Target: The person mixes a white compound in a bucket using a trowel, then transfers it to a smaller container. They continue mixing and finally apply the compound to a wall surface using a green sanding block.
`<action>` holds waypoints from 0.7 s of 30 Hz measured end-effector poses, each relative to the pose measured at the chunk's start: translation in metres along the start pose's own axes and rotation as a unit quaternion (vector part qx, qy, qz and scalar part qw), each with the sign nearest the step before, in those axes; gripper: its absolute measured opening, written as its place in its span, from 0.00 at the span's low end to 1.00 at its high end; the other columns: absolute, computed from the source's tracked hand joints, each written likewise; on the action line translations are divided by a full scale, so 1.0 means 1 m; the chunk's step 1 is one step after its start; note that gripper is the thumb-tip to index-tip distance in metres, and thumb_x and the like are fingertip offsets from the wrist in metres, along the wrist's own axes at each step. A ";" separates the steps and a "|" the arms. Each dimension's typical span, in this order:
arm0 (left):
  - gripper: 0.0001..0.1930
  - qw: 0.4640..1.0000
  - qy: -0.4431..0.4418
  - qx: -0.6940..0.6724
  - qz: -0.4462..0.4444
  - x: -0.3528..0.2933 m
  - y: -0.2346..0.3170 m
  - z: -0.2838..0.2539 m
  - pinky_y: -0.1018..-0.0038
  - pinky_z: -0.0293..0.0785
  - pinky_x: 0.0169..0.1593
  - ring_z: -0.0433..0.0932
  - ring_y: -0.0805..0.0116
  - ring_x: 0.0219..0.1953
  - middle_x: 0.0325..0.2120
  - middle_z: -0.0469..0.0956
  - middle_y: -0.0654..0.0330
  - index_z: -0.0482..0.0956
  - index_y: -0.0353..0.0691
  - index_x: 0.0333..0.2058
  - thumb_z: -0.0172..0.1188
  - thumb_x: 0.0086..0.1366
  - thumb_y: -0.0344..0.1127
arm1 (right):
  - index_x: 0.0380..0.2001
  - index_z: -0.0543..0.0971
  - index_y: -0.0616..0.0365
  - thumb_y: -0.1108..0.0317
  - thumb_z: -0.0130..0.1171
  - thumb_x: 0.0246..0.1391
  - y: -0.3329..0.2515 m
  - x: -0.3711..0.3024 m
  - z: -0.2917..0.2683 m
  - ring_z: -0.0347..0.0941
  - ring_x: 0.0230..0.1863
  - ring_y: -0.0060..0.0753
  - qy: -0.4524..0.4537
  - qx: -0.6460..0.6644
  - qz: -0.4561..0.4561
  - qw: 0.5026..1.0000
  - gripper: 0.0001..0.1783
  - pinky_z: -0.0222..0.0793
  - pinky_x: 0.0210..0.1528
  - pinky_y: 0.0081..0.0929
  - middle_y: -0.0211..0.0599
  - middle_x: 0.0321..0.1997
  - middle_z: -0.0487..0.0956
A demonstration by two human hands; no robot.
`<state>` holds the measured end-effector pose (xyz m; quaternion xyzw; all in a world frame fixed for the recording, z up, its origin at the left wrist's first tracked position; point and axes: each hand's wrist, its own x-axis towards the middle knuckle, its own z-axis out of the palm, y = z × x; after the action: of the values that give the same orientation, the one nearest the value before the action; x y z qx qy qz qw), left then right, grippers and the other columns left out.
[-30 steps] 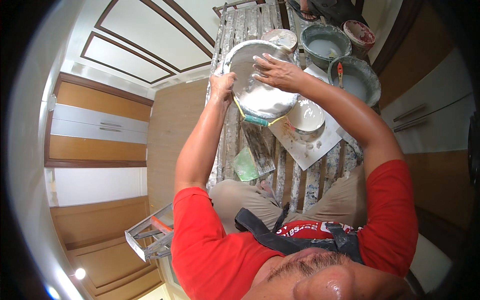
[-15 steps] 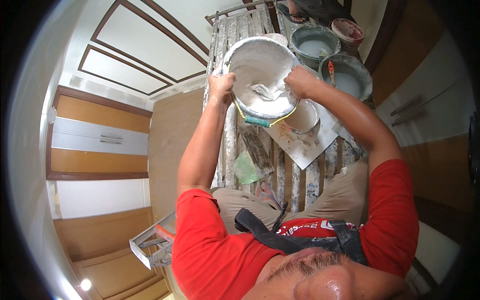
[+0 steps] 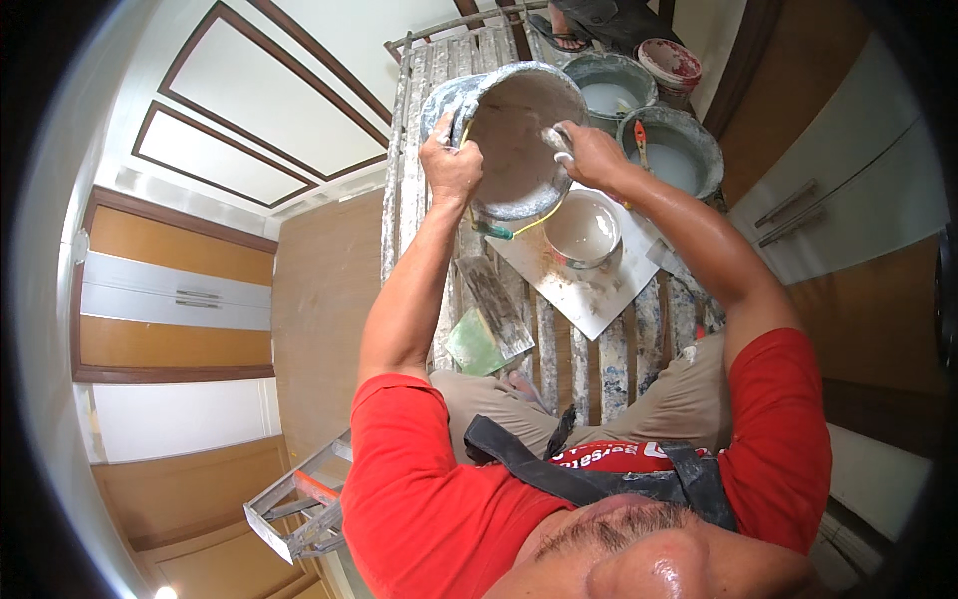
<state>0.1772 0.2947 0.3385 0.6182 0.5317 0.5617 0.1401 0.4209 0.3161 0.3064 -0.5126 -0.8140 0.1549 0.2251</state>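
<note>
A large grey-crusted bucket [image 3: 519, 135] is tilted with its mouth toward me, over a slatted bench. My left hand [image 3: 452, 165] is closed on its left rim. At the right side of the mouth is my right hand [image 3: 595, 157], fingers curled and whitish. A pale bit shows at its fingertips, too small to name. The bucket's yellow wire handle with a green grip [image 3: 492, 230] hangs below the rim. Just under it, a smaller tub [image 3: 583, 230] of pale wet mix stands on a stained white board [image 3: 599, 311].
Two buckets of cloudy liquid [image 3: 611, 97] [image 3: 679, 165] stand at the far right, the nearer with a red-handled brush [image 3: 641, 145]. Behind is a red-stained pail [image 3: 671, 62]. A flat wooden tool [image 3: 496, 307] and green sheet [image 3: 474, 344] lie nearer. A stepladder [image 3: 299, 509] stands left; a person's foot [image 3: 567, 40] is far off.
The bucket has tipped further and shifted slightly left. My right hand has moved off the rim to the mouth's inner edge. The pale lump inside the bucket no longer shows.
</note>
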 end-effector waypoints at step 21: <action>0.22 0.999 -0.014 -0.046 0.002 0.005 0.037 0.025 0.77 0.76 0.43 0.81 0.71 0.35 0.34 0.84 0.53 0.80 0.29 0.45 0.51 0.49 0.23 | 0.37 0.83 0.61 0.65 0.54 0.51 0.012 -0.009 -0.006 0.79 0.43 0.57 -0.051 -0.053 0.061 0.995 0.14 0.74 0.49 0.48 0.58 0.38 0.82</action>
<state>0.2160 0.2947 0.3614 0.6201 0.5018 0.5773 0.1744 0.4367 0.3131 0.3033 -0.5638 -0.7989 0.1508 0.1454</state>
